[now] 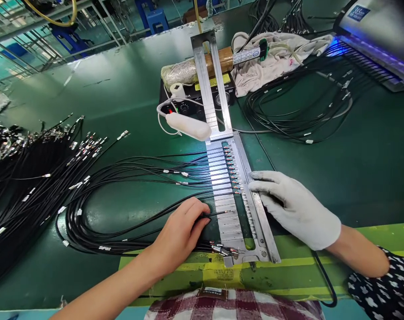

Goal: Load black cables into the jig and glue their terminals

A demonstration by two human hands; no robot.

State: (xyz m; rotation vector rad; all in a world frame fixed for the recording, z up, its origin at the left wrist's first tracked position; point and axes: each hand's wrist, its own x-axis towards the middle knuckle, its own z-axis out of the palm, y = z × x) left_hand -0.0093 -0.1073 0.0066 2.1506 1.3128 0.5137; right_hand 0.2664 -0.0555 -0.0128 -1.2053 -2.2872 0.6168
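1. Across the worktop [115,104], a metal jig [229,231] lies lengthwise, its upper grooves crossed by a row of cables [228,153] with tips at the bar side.
2. The left hand [182,229] has its grip closed on one cable [218,214], whose tip lies on the jig's ribbed face, just below that row.
3. The right hand [295,211], gloved, has its grip unclosed; its extended fingertips touch the jig's long bar, seemingly to steady it.
4. Step in hand, I judge: lining this cable up with the row. Whether it sits in a groove is too small to tell.
5. Next move seems to call for guiding the tip across the opening, level with its neighbours, without shifting the jig.
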